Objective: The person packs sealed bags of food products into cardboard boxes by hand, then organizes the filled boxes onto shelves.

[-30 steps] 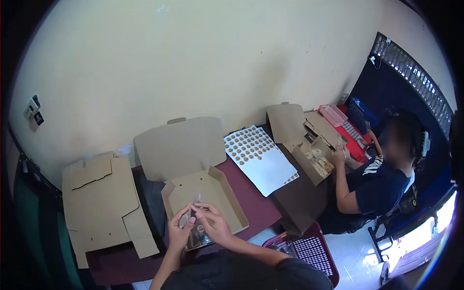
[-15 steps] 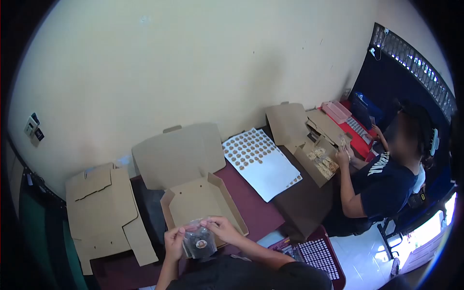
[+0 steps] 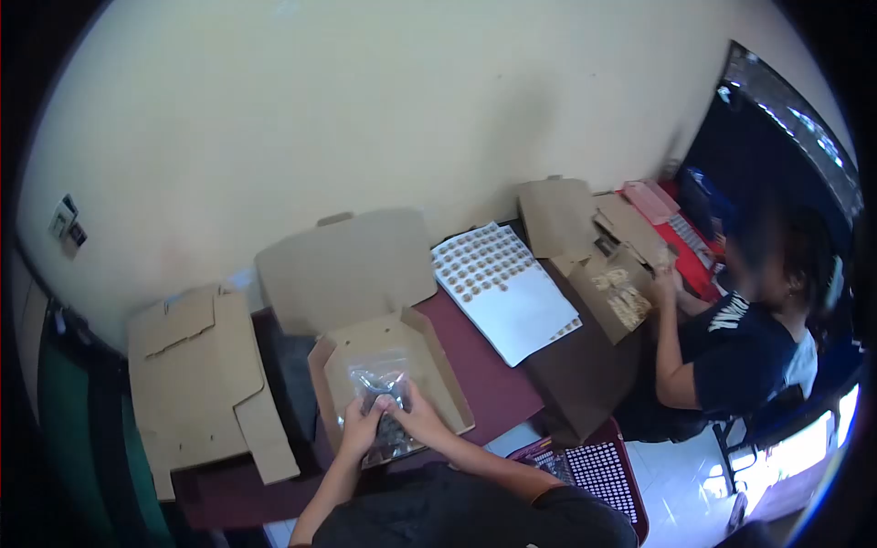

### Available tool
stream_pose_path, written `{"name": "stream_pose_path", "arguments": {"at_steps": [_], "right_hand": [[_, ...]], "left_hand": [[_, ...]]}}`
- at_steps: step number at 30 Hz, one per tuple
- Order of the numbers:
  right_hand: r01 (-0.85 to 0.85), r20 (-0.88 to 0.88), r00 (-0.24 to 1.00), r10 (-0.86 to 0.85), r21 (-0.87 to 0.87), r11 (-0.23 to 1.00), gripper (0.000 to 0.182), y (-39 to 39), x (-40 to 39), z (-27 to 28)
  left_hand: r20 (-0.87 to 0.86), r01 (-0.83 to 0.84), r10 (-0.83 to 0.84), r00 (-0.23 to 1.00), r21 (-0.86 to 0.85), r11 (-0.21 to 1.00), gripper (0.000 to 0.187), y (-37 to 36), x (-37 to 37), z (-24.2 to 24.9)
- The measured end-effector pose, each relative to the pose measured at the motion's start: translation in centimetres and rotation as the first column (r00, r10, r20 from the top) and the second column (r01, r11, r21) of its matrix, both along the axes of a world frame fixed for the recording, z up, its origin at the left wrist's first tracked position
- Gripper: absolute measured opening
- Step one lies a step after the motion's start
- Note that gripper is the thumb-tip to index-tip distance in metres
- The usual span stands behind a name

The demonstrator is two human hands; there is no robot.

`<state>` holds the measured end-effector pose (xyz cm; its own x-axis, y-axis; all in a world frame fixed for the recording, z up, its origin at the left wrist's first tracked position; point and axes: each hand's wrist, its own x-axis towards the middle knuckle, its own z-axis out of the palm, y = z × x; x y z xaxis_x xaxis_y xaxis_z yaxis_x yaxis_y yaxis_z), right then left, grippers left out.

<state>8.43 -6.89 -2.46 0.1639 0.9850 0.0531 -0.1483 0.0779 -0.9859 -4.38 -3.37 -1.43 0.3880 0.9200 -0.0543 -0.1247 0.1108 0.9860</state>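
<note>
A clear plastic pouch (image 3: pixel 382 365) with dark contents is in both of my hands, over the near part of an open cardboard box (image 3: pixel 445 374). My left hand (image 3: pixel 360 427) grips its left side and my right hand (image 3: pixel 417 420) its right side. The thumbs meet near the pouch's middle, fingers bent around it. Its clear upper end points away from me into the box, and the lower part shows below my hands. The box's lid (image 3: pixel 347 265) stands raised against the wall.
Flattened cardboard boxes (image 3: pixel 196 365) lie at the left. Sheets of round stickers (image 3: pixel 512 315) lie right of my box. Farther right, a person (image 3: pixel 749 347) handles something over a cardboard box (image 3: pixel 598 301) holding packets. A dark red basket (image 3: pixel 630 466) stands below the table edge.
The pouch has turned from hanging with its label showing to pointing away over the box. My hands have slid from its top edge to its middle, thumbs together.
</note>
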Motion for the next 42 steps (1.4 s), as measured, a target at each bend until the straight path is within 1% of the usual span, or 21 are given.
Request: {"name": "stream_pose_path", "arguments": {"at_steps": [1,3,6,9,11,13,16,17,18,19,20,21,23,27,30,35,37,38,40,41,42], "right_hand": [[-0.006,0.058,0.998,0.008,-0.031,0.999,0.044,-0.2,-0.4,-0.4],[-0.104,0.012,0.994,0.106,-0.122,0.987,0.042,0.0,-0.1,-0.3],[-0.131,0.006,0.991,0.132,-0.098,0.987,0.038,0.4,-0.1,0.7],[-0.123,0.035,0.992,0.125,-0.055,0.991,0.041,0.9,0.1,1.3],[-0.144,0.061,0.987,0.15,-0.085,0.986,0.035,1.3,0.4,1.8],[-0.182,0.01,0.983,0.184,-0.108,0.977,0.036,1.7,0.6,1.3],[-0.194,-0.173,0.97,0.168,-0.147,0.97,0.039,2.4,0.9,0.7],[-0.204,-0.176,0.968,0.177,-0.15,0.968,0.039,2.5,0.8,0.5],[-0.147,-0.096,0.986,0.135,-0.136,0.98,0.038,2.5,0.6,0.5],[-0.092,-0.016,0.996,0.09,-0.118,0.989,0.037,2.5,0.4,0.6],[-0.127,-0.095,0.989,0.117,-0.113,0.985,0.035,2.3,0.2,0.9],[-0.133,-0.099,0.988,0.122,-0.116,0.984,0.035,2.4,0.1,1.0],[-0.15,0.023,0.988,0.151,-0.053,0.987,0.036,2.4,0.3,1.3],[-0.159,-0.02,0.987,0.158,-0.073,0.985,0.037,2.2,0.5,0.8],[-0.185,-0.016,0.983,0.184,-0.128,0.974,0.037,2.2,0.7,1.1],[-0.241,-0.089,0.969,0.23,-0.132,0.962,0.038,2.5,0.7,0.7],[-0.268,-0.282,0.931,0.229,-0.106,0.958,0.039,2.5,0.7,0.6],[-0.27,-0.283,0.931,0.231,-0.105,0.957,0.039,2.5,0.7,0.5],[-0.269,-0.22,0.946,0.238,-0.121,0.956,0.037,2.5,1.0,0.4],[-0.271,-0.22,0.945,0.24,-0.121,0.955,0.037,2.4,1.0,0.5],[-0.251,-0.119,0.964,0.238,-0.11,0.962,0.036,2.2,1.0,0.9]], "left_hand": [[-0.016,-0.043,0.043,0.999,-0.023,0.999,0.035,-0.1,-0.2,-0.2],[-0.034,-0.037,0.035,0.999,-0.041,0.998,0.035,-0.2,-0.1,-1.0],[-0.035,-0.079,0.079,0.996,0.006,0.997,0.037,-0.1,-0.3,-1.4],[0.02,-0.091,0.092,0.996,-0.05,0.995,0.039,0.1,-0.5,-1.1],[0.028,-0.097,0.098,0.995,-0.05,0.994,0.038,0.4,-0.3,-0.9],[0.118,-0.094,0.108,0.987,-0.12,0.988,0.038,0.5,-0.4,-1.4],[0.062,-0.192,0.207,0.976,-0.184,0.964,0.042,0.8,-0.4,-1.2],[0.016,-0.258,0.268,0.963,-0.219,0.941,0.044,0.7,-0.4,-1.0],[0.011,-0.268,0.277,0.961,-0.222,0.938,0.044,0.5,-0.2,-1.1],[-0.018,-0.253,0.252,0.967,-0.108,0.961,0.047,0.4,0.1,-1.2],[-0.048,-0.229,0.229,0.972,0.008,0.973,0.05,0.3,0.3,-1.4],[-0.052,-0.234,0.234,0.971,0.005,0.972,0.05,0.3,0.3,-1.6],[-0.103,-0.206,0.21,0.972,0.045,0.977,0.054,0.6,0.3,-2.0],[-0.078,-0.234,0.242,0.967,0.094,0.968,0.052,0.4,0.5,-2.4],[-0.039,-0.192,0.193,0.981,0.026,0.981,0.05,0.2,0.1,-1.9],[-0.002,-0.262,0.262,0.965,-0.017,0.965,0.051,0.1,-0.3,-3.4],[0.136,-0.163,0.182,0.974,-0.144,0.976,0.056,0.0,-0.6,-1.9],[0.135,-0.165,0.184,0.974,-0.143,0.976,0.056,-0.1,-0.6,-2.4],[-0.058,-0.232,0.231,0.971,-0.01,0.973,0.056,0.0,-0.4,-2.8],[-0.059,-0.234,0.233,0.971,-0.01,0.972,0.056,-0.3,-0.6,-2.9],[-0.023,-0.133,0.133,0.991,0.006,0.991,0.056,-0.6,-0.7,-0.9]]}}
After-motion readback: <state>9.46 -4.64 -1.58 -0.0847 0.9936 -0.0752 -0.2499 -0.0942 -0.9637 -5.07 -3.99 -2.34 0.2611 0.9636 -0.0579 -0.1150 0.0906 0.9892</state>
